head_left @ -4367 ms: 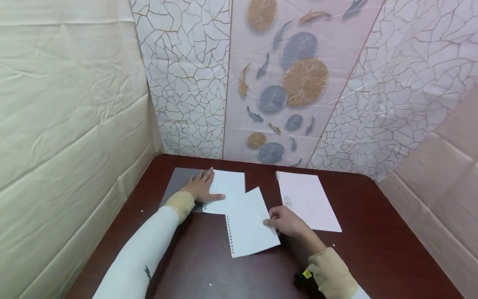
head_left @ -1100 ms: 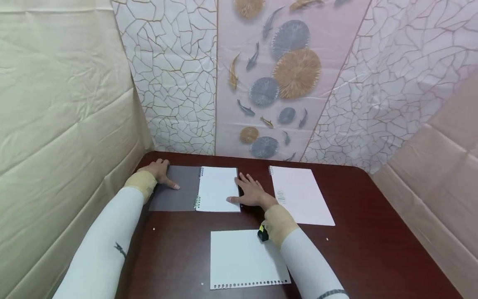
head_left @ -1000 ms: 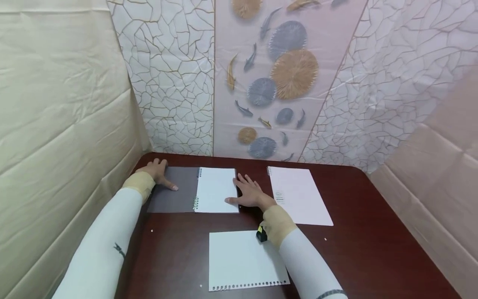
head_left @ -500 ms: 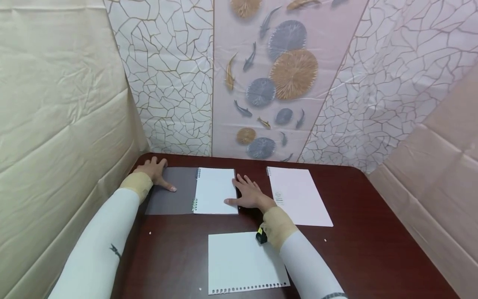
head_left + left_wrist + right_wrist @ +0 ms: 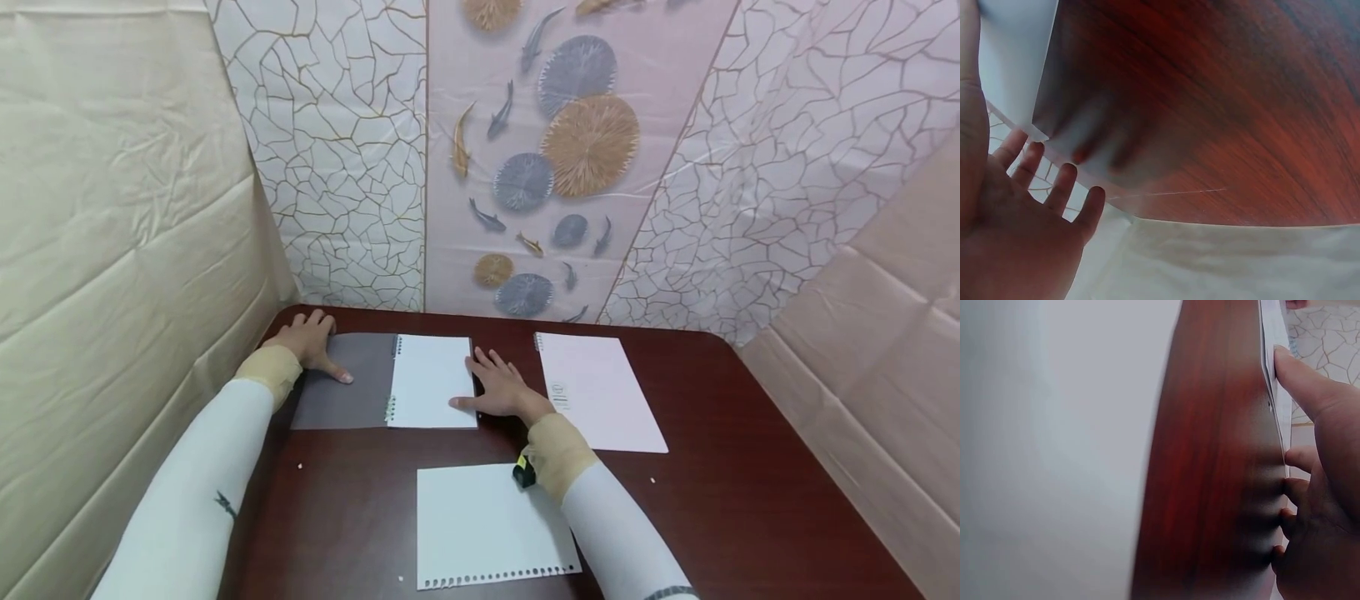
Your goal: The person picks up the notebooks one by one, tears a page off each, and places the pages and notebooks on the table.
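An open spiral notebook lies at the back left, its white page (image 5: 431, 379) on the right of the coil and its dark grey cover (image 5: 360, 404) on the left. My left hand (image 5: 303, 343) rests at the cover's left edge, fingers spread and thumb over the grey. In the left wrist view the left hand (image 5: 1029, 212) has extended fingers beside the cover's corner. My right hand (image 5: 501, 390) touches the page's right edge with spread fingers; the right wrist view shows its thumb on the page. A loose white sheet (image 5: 487, 521) with a perforated edge lies nearer me, partly under the right forearm.
A second spiral-bound pad (image 5: 600, 392), pale with small print, lies to the right. All rest on a dark red-brown table (image 5: 720, 500) with several small white specks. Fabric-covered walls (image 5: 150, 208) stand along the left, back and right.
The right hand has set the perforated sheet down near the front and moved to the page's edge. The left hand has shifted left from the page to the cover. Both stay nearly still lately.
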A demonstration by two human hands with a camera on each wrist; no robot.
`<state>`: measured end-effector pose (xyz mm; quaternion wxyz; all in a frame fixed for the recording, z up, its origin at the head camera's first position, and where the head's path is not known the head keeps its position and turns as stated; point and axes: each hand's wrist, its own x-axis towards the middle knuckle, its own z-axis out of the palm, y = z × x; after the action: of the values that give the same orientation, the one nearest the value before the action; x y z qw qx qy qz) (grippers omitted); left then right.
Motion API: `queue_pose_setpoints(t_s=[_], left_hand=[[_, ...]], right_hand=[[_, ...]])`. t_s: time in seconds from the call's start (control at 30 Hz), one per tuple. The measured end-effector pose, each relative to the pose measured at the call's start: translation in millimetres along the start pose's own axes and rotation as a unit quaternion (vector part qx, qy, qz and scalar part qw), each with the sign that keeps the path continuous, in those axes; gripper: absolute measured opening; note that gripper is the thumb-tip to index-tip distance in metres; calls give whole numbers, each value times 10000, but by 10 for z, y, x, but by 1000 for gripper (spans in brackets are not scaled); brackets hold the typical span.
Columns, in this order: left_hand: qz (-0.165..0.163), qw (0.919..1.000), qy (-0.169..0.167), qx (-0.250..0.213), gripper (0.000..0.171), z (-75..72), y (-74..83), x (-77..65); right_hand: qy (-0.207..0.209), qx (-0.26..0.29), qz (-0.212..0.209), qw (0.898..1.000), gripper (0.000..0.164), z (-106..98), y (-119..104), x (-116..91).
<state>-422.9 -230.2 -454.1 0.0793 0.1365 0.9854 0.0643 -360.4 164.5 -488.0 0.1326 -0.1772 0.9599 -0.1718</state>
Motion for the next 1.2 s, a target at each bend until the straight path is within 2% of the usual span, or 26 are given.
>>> queue_pose_setpoints(t_s=[0.33,0.63,0.87,0.93,1.0,1.1,1.2], left_hand=[[122,9998,10,-151,110,-20,23,25],[86,9997,-98,-191,120,-14,45,35],[-249,9993,-99,-259,124,-41,79,-44],[-337,9985,-123,-416,123,-52,87,-41],[-352,9962,-173,-781,120,-63,92,-25],[-256,9889,-127,-1460,114,-103,104,-2],[-186,9822,55,-1867,110,-169,129,-4]], right_hand=[[105,19,-140,9998,101,-36,-41,-63],[30,-33,-16,10000,102,17,5,-9],[-10,6,-111,9999,102,26,-6,-13],[15,18,-120,9999,102,11,-18,-28],[0,-19,-81,10000,102,5,-19,-27],[11,-45,-59,10000,101,-13,-28,-33],[42,-8,-99,9999,101,-23,-27,-42]])
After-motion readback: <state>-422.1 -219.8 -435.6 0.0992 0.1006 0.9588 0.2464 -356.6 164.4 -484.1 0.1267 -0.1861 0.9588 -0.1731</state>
